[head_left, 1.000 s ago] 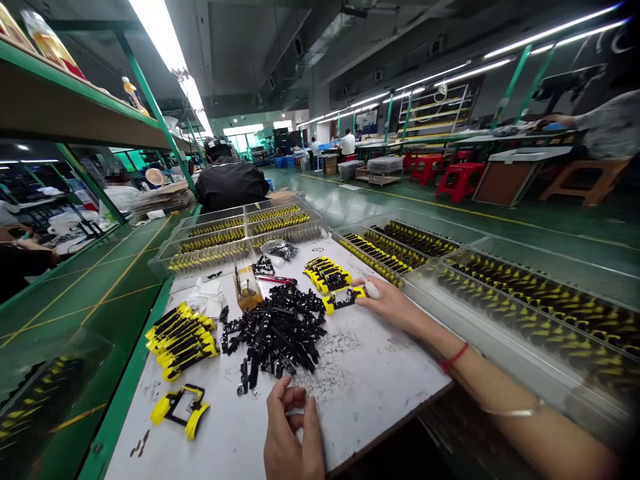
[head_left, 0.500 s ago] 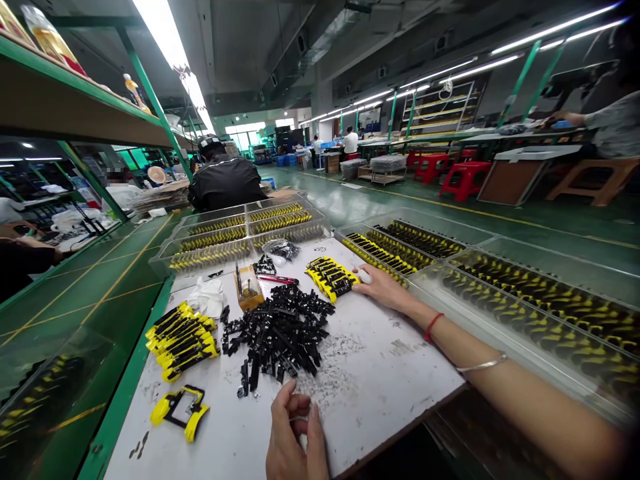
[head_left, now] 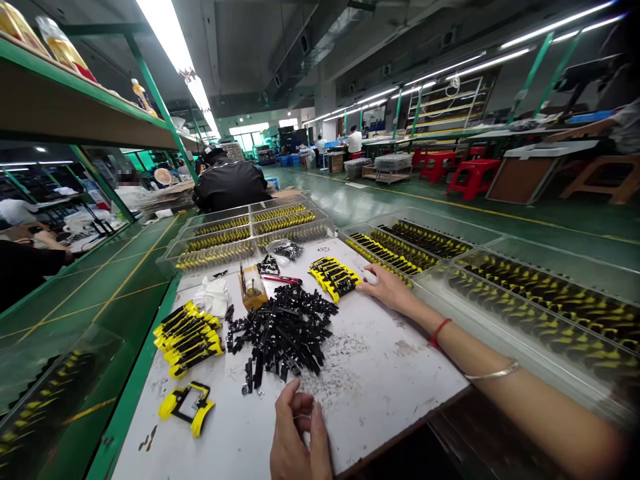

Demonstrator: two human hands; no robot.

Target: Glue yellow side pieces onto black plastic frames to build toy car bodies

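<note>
My right hand (head_left: 387, 288) reaches out to the right end of a short row of yellow-and-black plastic frames (head_left: 334, 279). Its fingertips are at or just beside the end frame; contact is hard to make out. One finger wears a white cover. At the front of the table my left hand (head_left: 300, 433) rests with loosely curled fingers, thumb and forefinger apart, nothing visible between them. Ahead of it lies a heap of small black plastic parts (head_left: 285, 327). On the left are another row of yellow-and-black frames (head_left: 189, 339) and a single frame (head_left: 187, 408) lying flat.
Clear trays full of yellow-and-black frames stand behind (head_left: 240, 233) and to the right (head_left: 435, 273). A small wooden box (head_left: 253, 290), a red pen-like tool (head_left: 283, 280), a white cloth (head_left: 213, 295) and a plastic bag of parts (head_left: 285, 250) lie on the white board. A person (head_left: 230, 180) sits ahead.
The view has shifted slightly, so everything sits a little farther right. Both hands hold nearly the same places beside the row and the heap.
</note>
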